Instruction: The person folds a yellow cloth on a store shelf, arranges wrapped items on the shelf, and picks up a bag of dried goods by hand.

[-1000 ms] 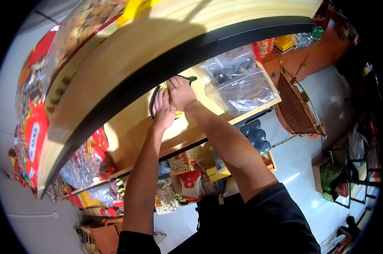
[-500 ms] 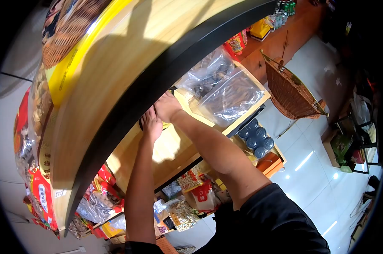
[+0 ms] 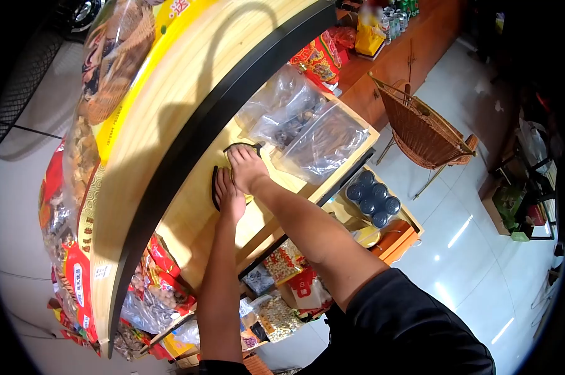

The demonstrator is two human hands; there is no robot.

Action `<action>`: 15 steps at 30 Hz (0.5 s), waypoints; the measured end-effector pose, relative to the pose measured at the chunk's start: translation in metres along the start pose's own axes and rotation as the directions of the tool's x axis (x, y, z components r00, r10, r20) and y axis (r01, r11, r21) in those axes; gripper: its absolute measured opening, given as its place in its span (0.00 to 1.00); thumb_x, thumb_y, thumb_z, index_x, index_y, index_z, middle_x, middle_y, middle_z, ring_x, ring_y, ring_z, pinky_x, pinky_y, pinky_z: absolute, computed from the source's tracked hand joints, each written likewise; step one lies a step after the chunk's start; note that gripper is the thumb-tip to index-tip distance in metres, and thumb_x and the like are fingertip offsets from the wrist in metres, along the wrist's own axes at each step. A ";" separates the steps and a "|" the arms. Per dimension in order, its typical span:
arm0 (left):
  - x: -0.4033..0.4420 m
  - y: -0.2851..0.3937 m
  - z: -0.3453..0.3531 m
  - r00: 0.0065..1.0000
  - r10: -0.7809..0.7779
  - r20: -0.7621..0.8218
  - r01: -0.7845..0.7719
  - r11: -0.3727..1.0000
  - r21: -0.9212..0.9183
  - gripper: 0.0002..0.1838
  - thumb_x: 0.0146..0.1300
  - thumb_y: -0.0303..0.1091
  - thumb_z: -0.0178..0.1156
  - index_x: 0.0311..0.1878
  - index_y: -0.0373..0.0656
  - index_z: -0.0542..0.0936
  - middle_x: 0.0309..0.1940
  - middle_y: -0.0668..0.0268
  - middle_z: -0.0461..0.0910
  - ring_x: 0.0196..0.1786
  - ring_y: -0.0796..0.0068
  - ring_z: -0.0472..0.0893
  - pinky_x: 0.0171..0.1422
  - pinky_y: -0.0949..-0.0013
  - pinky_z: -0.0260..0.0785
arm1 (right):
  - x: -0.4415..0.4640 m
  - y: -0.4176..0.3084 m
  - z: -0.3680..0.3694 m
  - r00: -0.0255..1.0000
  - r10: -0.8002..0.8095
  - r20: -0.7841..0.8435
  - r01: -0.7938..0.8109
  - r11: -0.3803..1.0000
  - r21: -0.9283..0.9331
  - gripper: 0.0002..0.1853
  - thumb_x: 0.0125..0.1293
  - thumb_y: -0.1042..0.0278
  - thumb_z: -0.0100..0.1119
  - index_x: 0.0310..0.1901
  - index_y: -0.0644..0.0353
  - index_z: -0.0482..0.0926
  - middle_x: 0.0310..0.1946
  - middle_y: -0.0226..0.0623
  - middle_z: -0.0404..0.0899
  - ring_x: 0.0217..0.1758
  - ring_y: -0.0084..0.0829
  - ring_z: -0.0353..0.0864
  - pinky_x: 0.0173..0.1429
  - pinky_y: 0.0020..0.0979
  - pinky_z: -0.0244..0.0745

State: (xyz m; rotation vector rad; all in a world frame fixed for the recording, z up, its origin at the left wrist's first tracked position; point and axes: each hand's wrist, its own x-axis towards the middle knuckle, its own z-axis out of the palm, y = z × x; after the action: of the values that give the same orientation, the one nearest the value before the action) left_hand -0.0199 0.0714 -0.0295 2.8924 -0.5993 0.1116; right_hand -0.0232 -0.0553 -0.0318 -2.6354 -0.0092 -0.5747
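In the head view, my left hand [image 3: 230, 195] and right hand [image 3: 248, 170] lie flat, grips open, on the black-edged yellow cloth [image 3: 249, 199] atop the wooden shelf [image 3: 195, 220]. I read 送 on a yellow-banded bag [image 3: 152, 57], 白 on a red-and-white packet [image 3: 307, 290].

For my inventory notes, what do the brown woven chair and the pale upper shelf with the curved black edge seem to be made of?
The brown woven chair looks like rattan or an imitation, slightly glossy: strands interlace. The pale upper shelf seems smooth wood or wood-look laminate: grain lines show.
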 end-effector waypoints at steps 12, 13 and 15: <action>-0.052 0.040 0.007 0.991 -0.105 0.079 0.104 0.995 0.011 0.34 0.70 0.34 0.44 0.77 0.42 0.48 0.79 0.57 0.41 0.81 0.52 0.39 0.82 0.51 0.33 | -0.051 0.008 -0.028 0.965 0.069 0.252 -0.047 0.995 -0.091 0.34 0.73 0.55 0.34 0.76 0.61 0.50 0.79 0.38 0.48 0.82 0.36 0.44 0.82 0.38 0.35; -0.056 0.043 0.007 0.988 -0.124 0.089 0.125 0.992 -0.006 0.34 0.71 0.36 0.44 0.77 0.42 0.47 0.79 0.57 0.41 0.81 0.53 0.39 0.82 0.51 0.33 | -0.056 0.009 -0.029 0.962 0.061 0.264 -0.042 0.996 -0.078 0.34 0.73 0.55 0.34 0.76 0.61 0.50 0.79 0.38 0.48 0.82 0.36 0.43 0.82 0.38 0.35; -0.059 0.044 0.013 0.986 -0.135 0.099 0.138 0.990 -0.020 0.34 0.71 0.37 0.45 0.77 0.42 0.47 0.79 0.57 0.41 0.81 0.53 0.39 0.82 0.51 0.33 | -0.064 0.012 -0.033 0.961 0.060 0.270 -0.044 0.997 -0.064 0.34 0.73 0.55 0.34 0.76 0.61 0.50 0.79 0.37 0.48 0.82 0.36 0.43 0.82 0.38 0.35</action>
State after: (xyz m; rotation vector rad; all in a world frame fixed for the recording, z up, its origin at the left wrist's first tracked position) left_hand -0.0906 0.0522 -0.0412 2.9158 -0.4125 -0.0558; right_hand -0.0937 -0.0747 -0.0351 -2.7409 -0.0067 -0.1945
